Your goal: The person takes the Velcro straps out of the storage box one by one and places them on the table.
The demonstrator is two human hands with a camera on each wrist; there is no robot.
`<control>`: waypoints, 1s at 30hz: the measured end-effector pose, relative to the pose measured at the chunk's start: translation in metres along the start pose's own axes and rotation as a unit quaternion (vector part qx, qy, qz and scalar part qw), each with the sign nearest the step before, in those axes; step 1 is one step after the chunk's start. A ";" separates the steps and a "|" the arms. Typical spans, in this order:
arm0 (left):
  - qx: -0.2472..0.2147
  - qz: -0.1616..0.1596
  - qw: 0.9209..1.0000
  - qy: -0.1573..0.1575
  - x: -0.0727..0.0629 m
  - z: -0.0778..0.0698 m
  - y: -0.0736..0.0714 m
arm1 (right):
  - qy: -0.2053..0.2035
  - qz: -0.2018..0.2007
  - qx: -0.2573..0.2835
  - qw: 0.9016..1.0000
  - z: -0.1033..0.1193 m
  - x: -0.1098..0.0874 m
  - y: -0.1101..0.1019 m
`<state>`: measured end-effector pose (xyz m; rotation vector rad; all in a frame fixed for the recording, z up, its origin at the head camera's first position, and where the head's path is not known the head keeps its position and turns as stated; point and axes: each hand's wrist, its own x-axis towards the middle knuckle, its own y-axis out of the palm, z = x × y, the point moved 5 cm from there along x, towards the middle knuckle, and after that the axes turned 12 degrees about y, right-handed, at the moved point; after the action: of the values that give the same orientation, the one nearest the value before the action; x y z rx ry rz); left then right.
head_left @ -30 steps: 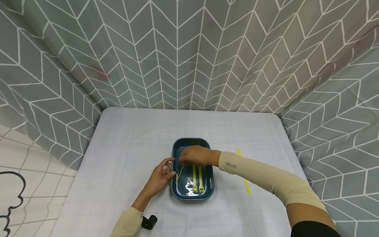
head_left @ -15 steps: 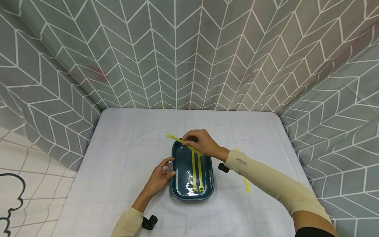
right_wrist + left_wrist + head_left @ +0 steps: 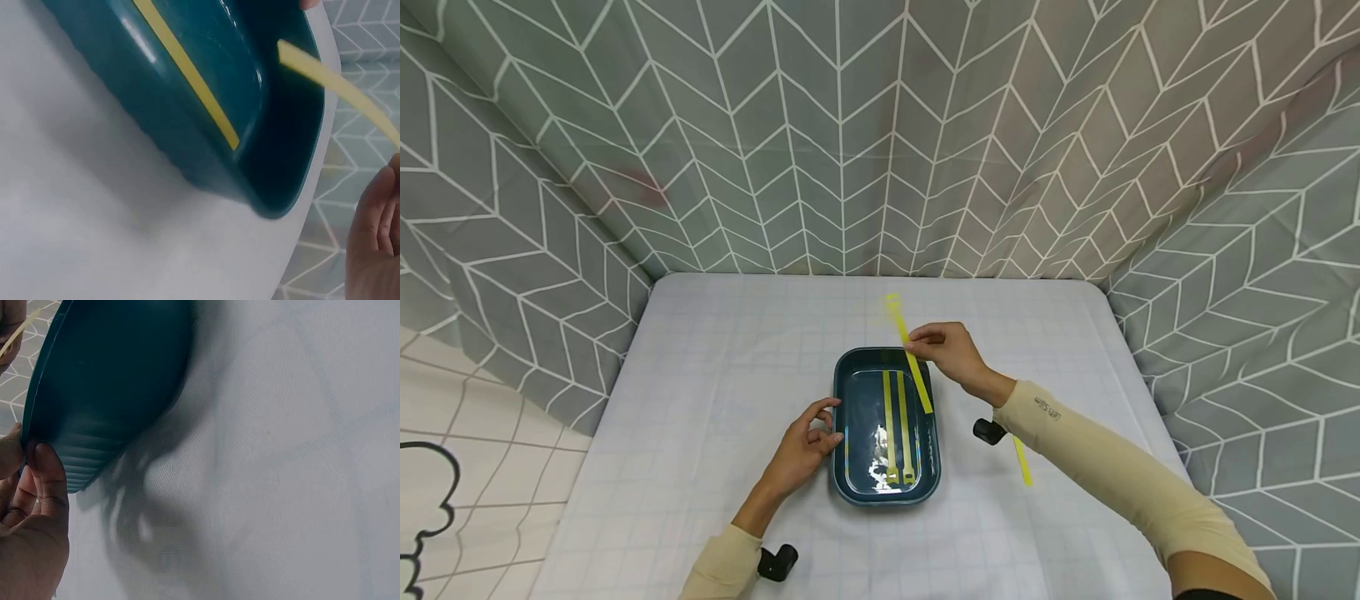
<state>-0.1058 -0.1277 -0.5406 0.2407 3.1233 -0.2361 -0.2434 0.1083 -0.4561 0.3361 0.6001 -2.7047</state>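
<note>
A dark teal rectangular tray (image 3: 857, 492) stands on the table. My left hand (image 3: 800, 454) holds its left rim between thumb and fingers; the left wrist view shows the fingers at the tray's outer wall (image 3: 125, 362). Above the tray's far right corner, my right hand (image 3: 951, 354) pinches a yellow slotted cable strap (image 3: 919, 383) near its middle. The slotted head points away, and the plain tail hangs over the tray. Two similar yellow straps (image 3: 890, 425) lie side by side inside, slotted heads toward me. One strap (image 3: 187, 65) shows clearly in the right wrist view.
Another yellow strap (image 3: 1022, 462) lies on the table right of the tray, partly hidden by my right forearm. The table (image 3: 737, 333) has a white cloth. Grey patterned curtains (image 3: 880, 167) stand behind it and at its sides. A small black device (image 3: 777, 563) sits at each wrist.
My right hand has lifted the strap out of the tray, moved it right and turned it to point away from me. The left hand stays at the rim.
</note>
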 end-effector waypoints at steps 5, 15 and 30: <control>-0.006 0.004 1.000 0.002 0.001 0.001 0.002 | 0.049 -0.010 0.029 0.998 -0.018 -0.005 -0.019; 0.002 0.011 1.000 0.009 0.001 0.002 0.000 | 0.143 -0.034 0.050 0.988 -0.071 -0.023 -0.048; 0.002 0.010 1.000 0.001 0.001 0.002 0.000 | 0.230 -0.064 0.031 0.971 -0.132 -0.043 -0.053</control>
<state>-0.1071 -0.1278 -0.5430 0.2724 3.1208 -0.2421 -0.2042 0.2246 -0.5405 0.9901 0.6794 -2.7815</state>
